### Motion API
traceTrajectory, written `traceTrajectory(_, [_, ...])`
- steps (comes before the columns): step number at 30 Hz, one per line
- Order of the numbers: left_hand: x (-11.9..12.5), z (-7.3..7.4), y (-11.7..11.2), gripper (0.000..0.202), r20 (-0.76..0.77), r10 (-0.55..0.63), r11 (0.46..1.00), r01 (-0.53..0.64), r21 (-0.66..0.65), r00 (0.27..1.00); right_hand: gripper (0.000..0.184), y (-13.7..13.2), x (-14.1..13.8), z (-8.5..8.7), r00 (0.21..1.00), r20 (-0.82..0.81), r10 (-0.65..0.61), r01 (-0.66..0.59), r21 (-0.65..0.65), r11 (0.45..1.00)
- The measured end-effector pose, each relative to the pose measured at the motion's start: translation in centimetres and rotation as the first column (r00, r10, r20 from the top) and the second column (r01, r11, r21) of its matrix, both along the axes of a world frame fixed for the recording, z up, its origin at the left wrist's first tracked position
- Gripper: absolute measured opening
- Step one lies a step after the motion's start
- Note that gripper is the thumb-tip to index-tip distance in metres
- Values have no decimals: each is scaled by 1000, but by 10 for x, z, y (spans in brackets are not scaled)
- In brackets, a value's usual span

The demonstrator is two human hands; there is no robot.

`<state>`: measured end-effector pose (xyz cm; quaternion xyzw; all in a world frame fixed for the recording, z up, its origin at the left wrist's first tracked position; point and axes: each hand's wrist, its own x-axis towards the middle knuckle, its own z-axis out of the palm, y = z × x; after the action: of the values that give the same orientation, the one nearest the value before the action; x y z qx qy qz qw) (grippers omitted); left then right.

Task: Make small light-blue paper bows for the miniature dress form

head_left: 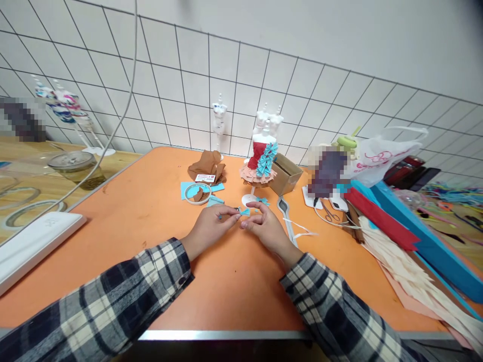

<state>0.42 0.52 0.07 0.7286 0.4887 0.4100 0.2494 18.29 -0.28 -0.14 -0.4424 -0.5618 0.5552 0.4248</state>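
Note:
My left hand [214,223] pinches a small folded piece of blue crepe paper [245,212] between thumb and fingertips, above the orange table. My right hand [267,226] is close on the other side of the piece, its thumb and index finger apart and curved around it. Whether a right fingertip touches the paper is hard to see. Just beyond the hands stands a small dress form [260,151] with a red bodice, a blue ruffle and a pink skirt. A loose blue paper bow [262,201] lies by its white base.
Behind my left hand lie a tape roll [198,201], blue paper and crumpled brown paper [207,166]. To the right are a cardboard box [285,176], a grey zipper-like strip [286,213], scissors [332,215] and long paper strips [392,246]. A white power bank [41,246] sits left.

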Motion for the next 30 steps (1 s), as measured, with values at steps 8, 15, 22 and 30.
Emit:
traceTrajectory(8, [2, 1, -4, 20, -10, -77, 994, 77, 81, 997, 26, 0, -3, -4, 988, -153, 12, -13, -6, 1000])
traceTrajectory(15, [0, -1, -3, 18, -42, -90, 990, 94, 108, 995, 21, 2, -2, -6, 988, -152, -12, 12, -1, 1000])
traceTrajectory(22, [5, 3, -4, 18, 111, -83, 992, 93, -89, 990, 19, 0, -4, -7, 983, -166, -77, 79, 4, 997])
traceTrajectory(30, [7, 1, -4, 22, 193, -58, 985, 88, -151, 979, 33, -7, -10, -4, 987, -113, -117, 117, -9, 993])
